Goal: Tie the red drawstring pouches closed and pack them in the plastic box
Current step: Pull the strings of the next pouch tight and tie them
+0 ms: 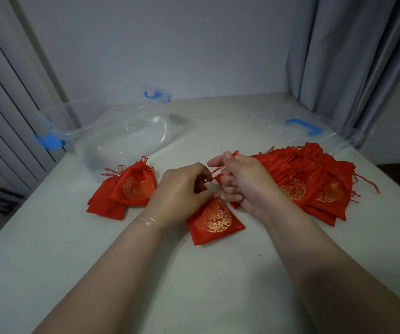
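My left hand (pixel 182 191) pins the pouch (pixel 214 220) neck while my right hand (pixel 239 182) pulls its drawstring (pixel 214 173) taut for knotting.

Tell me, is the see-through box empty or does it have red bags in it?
Empty. Through the clear plastic box only the table shows.

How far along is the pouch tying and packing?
Done: two pouches lie beside the plastic box, cinched; none shows inside it. In hand: left hand and right hand work the red drawstring of the centre pouch. Left: the pile on the right, then packing.
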The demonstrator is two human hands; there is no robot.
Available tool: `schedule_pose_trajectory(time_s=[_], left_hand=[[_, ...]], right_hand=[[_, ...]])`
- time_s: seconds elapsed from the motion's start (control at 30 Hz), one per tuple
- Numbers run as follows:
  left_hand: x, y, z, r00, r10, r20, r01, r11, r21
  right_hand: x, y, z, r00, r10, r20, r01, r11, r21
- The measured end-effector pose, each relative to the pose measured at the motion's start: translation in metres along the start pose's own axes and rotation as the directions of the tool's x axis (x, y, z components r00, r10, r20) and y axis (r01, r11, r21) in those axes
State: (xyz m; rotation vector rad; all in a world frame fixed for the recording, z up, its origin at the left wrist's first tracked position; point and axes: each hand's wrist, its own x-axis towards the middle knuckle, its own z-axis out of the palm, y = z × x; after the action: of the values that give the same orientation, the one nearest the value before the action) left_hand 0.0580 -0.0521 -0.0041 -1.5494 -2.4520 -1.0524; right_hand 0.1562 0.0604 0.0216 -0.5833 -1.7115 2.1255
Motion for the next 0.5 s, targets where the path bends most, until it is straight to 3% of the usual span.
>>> schedule_pose_trajectory(time_s=[0.13,0.27,0.4,0.5], left_hand=[[0.002,0.003,0.004,0.988,0.070,-0.134,-0.040,0.977,0.210],[0.004,-0.004,0.006,0.989,0.031,-0.141,-0.007,0.986,0.167],[0.005,-0.005,0.002,0.980,-0.114,-0.162,0.097,0.989,-0.108],[0.004,-0.004,-0.008,0.948,-0.296,-0.114,0.212,0.859,-0.466]], right_hand=[[-0.002,0.000,0.005,0.994,0.080,0.078,-0.095,0.970,0.223],[-0.001,0.000,0.005,0.997,0.069,0.041,-0.075,0.983,0.166],[-0.001,-0.002,0.004,0.997,0.063,-0.035,-0.064,0.998,-0.013],[-0.001,-0.003,0.000,0.995,0.066,-0.073,-0.081,0.972,-0.223]])
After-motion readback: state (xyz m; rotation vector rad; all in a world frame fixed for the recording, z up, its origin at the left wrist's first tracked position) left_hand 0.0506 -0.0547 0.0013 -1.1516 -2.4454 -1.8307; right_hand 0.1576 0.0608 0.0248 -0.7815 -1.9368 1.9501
